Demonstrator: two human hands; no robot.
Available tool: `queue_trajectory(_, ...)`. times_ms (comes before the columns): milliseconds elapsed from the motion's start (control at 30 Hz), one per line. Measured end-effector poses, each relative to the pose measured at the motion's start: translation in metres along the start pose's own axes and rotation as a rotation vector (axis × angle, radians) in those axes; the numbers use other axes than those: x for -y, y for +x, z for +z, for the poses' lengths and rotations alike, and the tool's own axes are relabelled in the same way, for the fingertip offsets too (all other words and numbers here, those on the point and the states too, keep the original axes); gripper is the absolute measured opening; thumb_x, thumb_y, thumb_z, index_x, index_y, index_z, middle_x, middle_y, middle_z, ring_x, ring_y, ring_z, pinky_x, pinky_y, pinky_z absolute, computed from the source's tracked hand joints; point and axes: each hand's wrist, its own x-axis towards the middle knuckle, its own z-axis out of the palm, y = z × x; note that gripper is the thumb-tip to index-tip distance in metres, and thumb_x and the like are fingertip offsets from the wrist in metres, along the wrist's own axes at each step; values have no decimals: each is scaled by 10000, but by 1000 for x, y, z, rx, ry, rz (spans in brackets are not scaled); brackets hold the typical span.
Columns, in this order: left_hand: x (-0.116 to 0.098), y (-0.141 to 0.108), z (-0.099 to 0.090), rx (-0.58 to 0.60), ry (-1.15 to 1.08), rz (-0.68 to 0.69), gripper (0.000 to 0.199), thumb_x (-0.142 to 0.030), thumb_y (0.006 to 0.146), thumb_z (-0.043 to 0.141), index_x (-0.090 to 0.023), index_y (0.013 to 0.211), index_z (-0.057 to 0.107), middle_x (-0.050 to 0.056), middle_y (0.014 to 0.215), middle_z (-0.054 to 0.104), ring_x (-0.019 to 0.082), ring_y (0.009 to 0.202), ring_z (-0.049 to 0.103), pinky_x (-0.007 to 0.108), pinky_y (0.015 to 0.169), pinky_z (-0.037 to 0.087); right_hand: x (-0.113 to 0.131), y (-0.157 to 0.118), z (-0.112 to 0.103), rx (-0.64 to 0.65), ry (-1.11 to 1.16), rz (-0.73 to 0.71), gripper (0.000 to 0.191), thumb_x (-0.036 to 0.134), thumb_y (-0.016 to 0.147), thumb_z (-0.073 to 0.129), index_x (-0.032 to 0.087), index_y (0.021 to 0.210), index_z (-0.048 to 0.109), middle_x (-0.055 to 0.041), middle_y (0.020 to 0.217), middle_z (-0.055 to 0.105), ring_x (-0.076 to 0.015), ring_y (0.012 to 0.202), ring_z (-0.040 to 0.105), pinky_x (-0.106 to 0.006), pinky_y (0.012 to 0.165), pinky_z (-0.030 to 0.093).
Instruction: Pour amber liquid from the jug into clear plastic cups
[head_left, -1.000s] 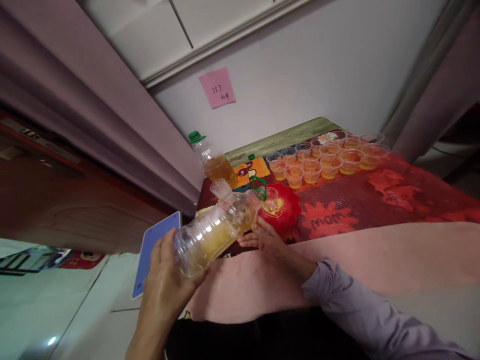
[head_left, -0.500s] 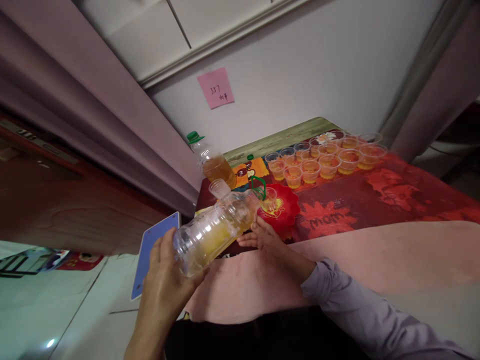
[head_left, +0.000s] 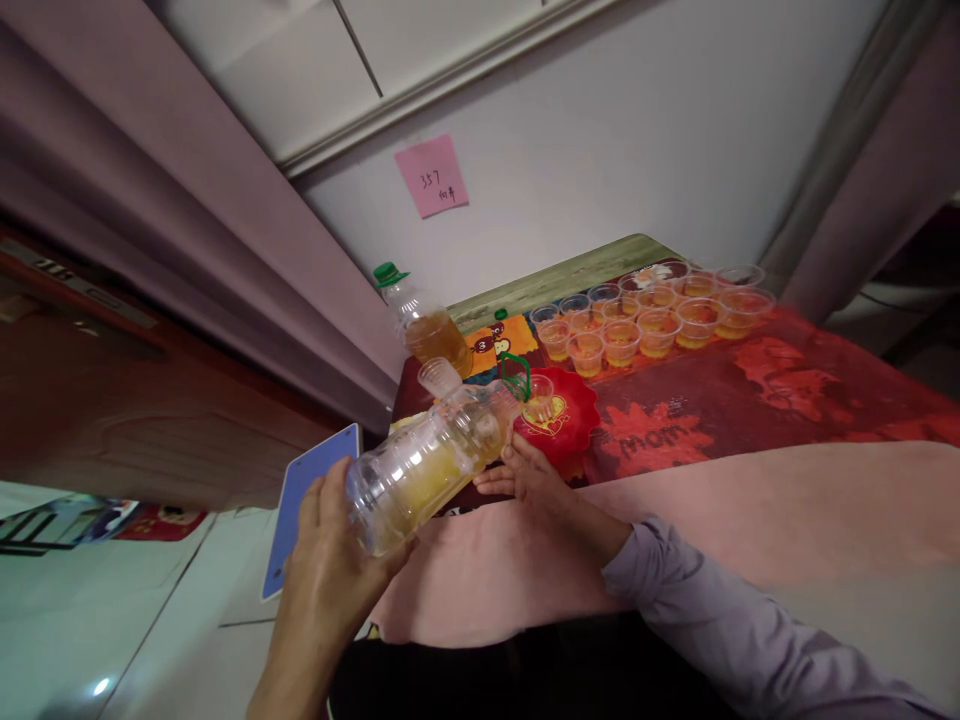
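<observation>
A large clear plastic bottle (head_left: 439, 460) with pale yellow liquid and a green handle at its neck lies tilted, mouth toward the right. My left hand (head_left: 330, 550) is closed around its base. Below the bottle's shoulder, my right hand (head_left: 532, 485) supports it with fingers stretched along its underside. At the mouth, a clear plastic cup (head_left: 538, 398) stands on a red scalloped plate (head_left: 577, 425). The bottle's neck partly covers that cup, so I cannot tell how full it is.
Several clear cups (head_left: 621, 342) with orange-yellow liquid stand in rows at the back right. A second bottle (head_left: 431, 330) with a green cap is at the back left, near a stack of cups (head_left: 439, 378). A green cap (head_left: 500, 314) lies behind. A pink cloth (head_left: 750, 510) covers the front edge.
The bottle's neck and green handle have shifted very slightly. Both hands keep the same places on it.
</observation>
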Motion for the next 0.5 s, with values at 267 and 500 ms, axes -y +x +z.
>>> queue_trajectory(267, 1, 0, -1, 0, -2, -29, 1185, -575, 584, 908, -238, 1636, 479, 218, 1527, 594, 497, 1260, 695, 706, 971, 646, 8, -8, 5, -4, -11, -5, 684, 711, 887, 812, 284, 1390, 632, -50, 947, 809, -308, 937, 848, -584, 1045, 633)
queue_trajectory(500, 5, -1, 0, -36, -35, 0, 1159, -586, 564, 927, -268, 1603, 523, 191, 1490, 616, 501, 1293, 674, 732, 1024, 617, 0, 0, 1, -28, -24, 32, 862, 791, 812, 838, 256, 1442, 591, -60, 919, 819, -333, 959, 859, -580, 1029, 648)
